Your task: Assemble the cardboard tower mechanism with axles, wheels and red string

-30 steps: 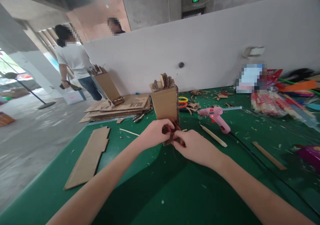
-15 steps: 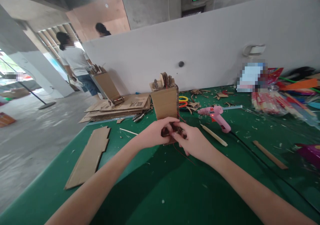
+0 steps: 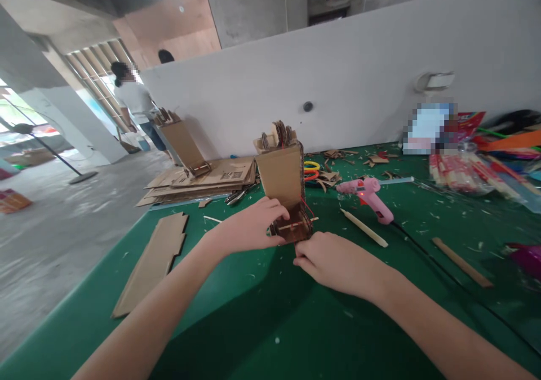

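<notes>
On the green table [image 3: 329, 335], I see the cardboard structure [image 3: 281, 174] upright, left of the pink glue gun [image 3: 372, 195]. My left hand [image 3: 245, 228] grips its base's left side; my right hand [image 3: 338, 260] curls at the front, holding what I cannot tell.

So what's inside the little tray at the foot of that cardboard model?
A thin wooden stick crosses the cardboard tray, with red wire by its right side. The left hand covers the tray's left end, so anything there can't be seen.
</notes>
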A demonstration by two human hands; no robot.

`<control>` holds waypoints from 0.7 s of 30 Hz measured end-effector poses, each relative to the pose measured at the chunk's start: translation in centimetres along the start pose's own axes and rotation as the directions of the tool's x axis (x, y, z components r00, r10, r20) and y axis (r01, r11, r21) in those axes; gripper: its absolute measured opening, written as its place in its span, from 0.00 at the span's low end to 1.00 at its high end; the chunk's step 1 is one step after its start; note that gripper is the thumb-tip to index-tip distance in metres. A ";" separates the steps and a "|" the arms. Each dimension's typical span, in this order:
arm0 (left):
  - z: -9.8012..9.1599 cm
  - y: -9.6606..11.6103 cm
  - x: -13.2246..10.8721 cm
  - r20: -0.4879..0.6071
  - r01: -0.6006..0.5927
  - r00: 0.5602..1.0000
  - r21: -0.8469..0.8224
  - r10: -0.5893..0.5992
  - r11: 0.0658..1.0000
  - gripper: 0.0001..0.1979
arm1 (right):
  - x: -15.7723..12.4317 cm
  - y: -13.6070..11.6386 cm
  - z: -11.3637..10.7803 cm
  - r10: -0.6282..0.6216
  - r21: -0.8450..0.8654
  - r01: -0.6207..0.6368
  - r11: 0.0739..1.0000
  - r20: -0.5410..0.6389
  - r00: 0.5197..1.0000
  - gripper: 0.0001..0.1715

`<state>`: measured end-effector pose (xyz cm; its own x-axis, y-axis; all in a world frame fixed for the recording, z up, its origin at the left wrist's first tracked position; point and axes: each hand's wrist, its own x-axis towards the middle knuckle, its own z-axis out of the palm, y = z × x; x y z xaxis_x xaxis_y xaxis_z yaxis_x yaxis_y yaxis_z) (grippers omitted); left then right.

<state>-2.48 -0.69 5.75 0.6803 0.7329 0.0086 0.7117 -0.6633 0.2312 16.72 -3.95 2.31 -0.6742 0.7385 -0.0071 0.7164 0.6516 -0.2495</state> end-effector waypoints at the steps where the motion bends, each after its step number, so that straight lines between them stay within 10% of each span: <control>1: 0.1 0.1 0.0 -0.004 0.013 1.000 0.030 -0.013 0.999 0.11 | -0.2 -0.2 0.0 -0.001 0.014 0.001 1.000 0.042 0.999 0.15; 13: 2.5 -1.1 -4.0 -0.205 0.253 0.952 0.098 -0.229 0.963 0.07 | -1.7 -0.9 -2.4 -0.188 0.394 -0.013 0.919 0.466 0.865 0.15; 21: 5.7 -1.0 -3.6 -0.347 0.363 0.879 0.045 -0.326 0.931 0.06 | -0.2 1.0 -0.1 0.059 0.160 -0.077 0.984 0.116 0.992 0.19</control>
<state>-4.70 -3.53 -0.04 0.3050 0.9133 0.2701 0.9173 -0.3580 0.1746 17.64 -3.40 2.15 -0.6470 0.7506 -0.1339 0.7282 0.5564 -0.4002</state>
